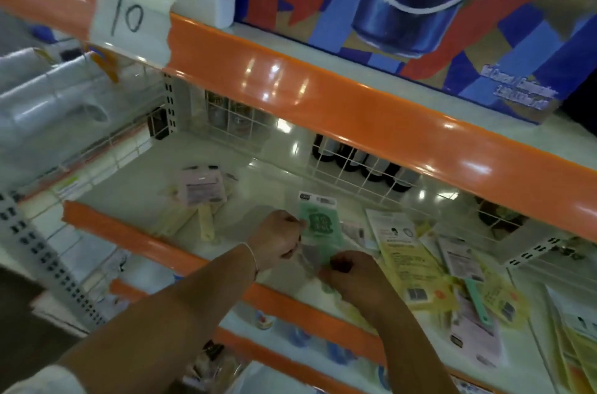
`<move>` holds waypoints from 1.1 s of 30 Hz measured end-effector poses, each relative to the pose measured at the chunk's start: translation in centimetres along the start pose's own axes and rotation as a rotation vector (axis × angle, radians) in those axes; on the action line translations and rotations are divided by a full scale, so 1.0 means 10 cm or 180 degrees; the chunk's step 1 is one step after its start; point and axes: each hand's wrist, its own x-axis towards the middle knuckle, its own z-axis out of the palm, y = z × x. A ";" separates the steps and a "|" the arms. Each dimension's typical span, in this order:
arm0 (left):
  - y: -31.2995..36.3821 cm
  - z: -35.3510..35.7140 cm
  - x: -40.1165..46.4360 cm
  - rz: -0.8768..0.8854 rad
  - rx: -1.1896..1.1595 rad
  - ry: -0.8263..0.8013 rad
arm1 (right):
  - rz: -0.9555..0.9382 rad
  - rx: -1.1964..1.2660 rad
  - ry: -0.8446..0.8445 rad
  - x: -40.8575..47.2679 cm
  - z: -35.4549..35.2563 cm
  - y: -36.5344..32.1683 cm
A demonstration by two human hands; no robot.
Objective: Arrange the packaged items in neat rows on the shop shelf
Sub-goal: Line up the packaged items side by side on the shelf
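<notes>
Green packet (319, 225) lies on the white shelf (258, 187), pinched at its left edge by the curled left hand (277, 240); the right hand (353, 274), fingers curled, grips its lower end.

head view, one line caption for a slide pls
Both hands, left hand and right hand, hold a green packet over the shelf beside scattered yellow packets.

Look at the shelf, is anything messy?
Yes. The packets on the right lie in a crooked, overlapping heap, not rows. One pink packet sits alone, tilted, to the left. Both hands hold a green packet.
</notes>
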 end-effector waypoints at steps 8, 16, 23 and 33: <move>0.00 -0.81 -0.02 0.0505 0.0958 0.0921 | -0.0082 -0.0405 0.0000 0.36 0.67 -0.36; -0.13 -1.49 -0.10 0.0505 0.1085 0.1663 | -0.0469 -0.0536 -0.0161 0.59 1.28 -0.73; -0.17 -1.75 -0.14 0.0312 0.0623 0.1959 | -0.0953 -0.1179 -0.0168 0.72 1.58 -1.04; -0.14 -1.36 -0.14 0.0941 0.1225 0.1685 | -0.0860 -0.0987 0.0236 0.66 1.24 -0.80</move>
